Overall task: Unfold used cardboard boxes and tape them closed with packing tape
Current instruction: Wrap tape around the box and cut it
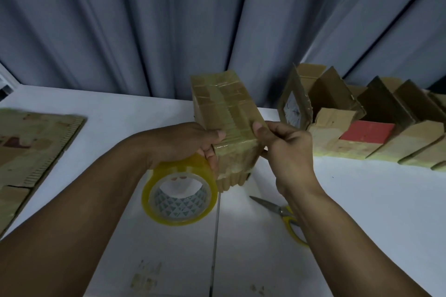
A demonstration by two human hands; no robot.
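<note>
Small cardboard box (224, 108) held above table (362, 200), taped face up. Judged light, hollow, walls crushable, glossy tape slippery: grip at corners, not mid-panel. Left hand (188, 142): thumb presses box's near edge, fingers hooked through tape roll (179, 191) just below box. Right hand (284, 149) pinches box's near right corner. Scissors (277, 208) below-right of box; flat cardboard (31, 147) far left; open boxes (362, 123) right.

Hidden and cut-off parts on the table

The flattened cardboard (31, 149) is blurred and cut by the left edge, and the row of open boxes (386, 132) runs out at the right edge. The right arm (337, 236) hides part of the scissors (272, 207) handles. The box (226, 113) hides the right hand (287, 152) fingers. The left hand (183, 144) fingers show only dimly through the tape roll (179, 188).
</note>
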